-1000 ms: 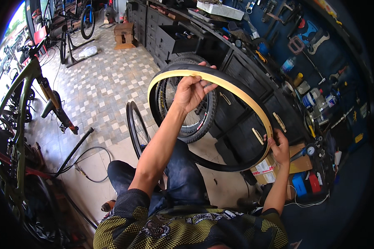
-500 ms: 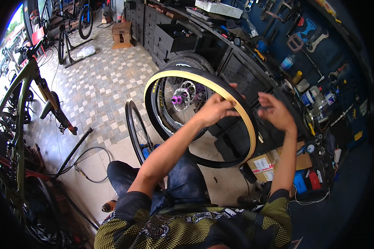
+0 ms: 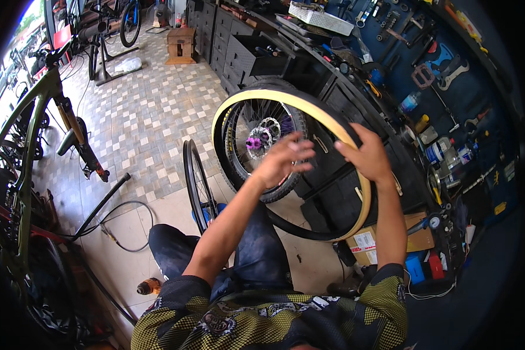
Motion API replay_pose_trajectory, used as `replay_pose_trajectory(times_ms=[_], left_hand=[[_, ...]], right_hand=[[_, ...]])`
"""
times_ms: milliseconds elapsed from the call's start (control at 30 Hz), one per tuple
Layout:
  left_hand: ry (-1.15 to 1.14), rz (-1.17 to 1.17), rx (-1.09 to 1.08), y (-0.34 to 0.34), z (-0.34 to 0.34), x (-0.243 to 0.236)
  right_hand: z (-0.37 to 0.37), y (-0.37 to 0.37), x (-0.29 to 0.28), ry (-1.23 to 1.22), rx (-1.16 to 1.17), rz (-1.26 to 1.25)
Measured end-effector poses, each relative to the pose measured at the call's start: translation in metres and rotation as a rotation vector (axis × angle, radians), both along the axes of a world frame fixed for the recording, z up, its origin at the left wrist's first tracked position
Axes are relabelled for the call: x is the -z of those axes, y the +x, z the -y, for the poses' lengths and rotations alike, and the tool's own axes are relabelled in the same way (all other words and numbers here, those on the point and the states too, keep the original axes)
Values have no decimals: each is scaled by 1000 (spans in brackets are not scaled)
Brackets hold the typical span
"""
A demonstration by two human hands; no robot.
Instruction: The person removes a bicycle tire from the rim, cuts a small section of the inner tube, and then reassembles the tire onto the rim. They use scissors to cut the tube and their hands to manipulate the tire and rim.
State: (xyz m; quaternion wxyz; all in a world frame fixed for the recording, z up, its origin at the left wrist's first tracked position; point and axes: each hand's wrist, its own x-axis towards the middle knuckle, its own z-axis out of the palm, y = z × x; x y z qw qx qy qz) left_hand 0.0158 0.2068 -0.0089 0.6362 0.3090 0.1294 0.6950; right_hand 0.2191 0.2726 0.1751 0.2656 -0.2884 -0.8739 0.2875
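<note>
A bicycle tyre with a tan sidewall and black tread is held up in front of me. My right hand grips its right side, thumb on the tan sidewall and fingers over the black tread. Inside the tyre's ring, as seen from above, my left hand is off the tyre with its fingers spread, holding nothing. Behind the tyre stands a bicycle wheel with knobby rubber, a brake disc and a purple hub. A slim black wheel stands upright by my knees.
An olive bike frame is at the left, near a black hose on the floor. Dark drawer cabinets and a tool wall line the right. Cardboard boxes lie below; a small orange-brown bottle is by my leg.
My right hand, free before, has closed on the tyre's right side. My left hand has come off the tyre and moved down and left, its fingers spreading.
</note>
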Motion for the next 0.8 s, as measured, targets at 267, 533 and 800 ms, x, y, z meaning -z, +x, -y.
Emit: replay_pose_trajectory(times_ms=[267,533,800], left_hand=[[186,580,-276,-113,-5,12],[126,482,-257,-82,-19,-7],[20,383,-275,-64,-7,-15]], right_hand=[[7,115,5,-107,90,-24],[5,191,80,-104,283,46],[27,178,123,-129,313,266]])
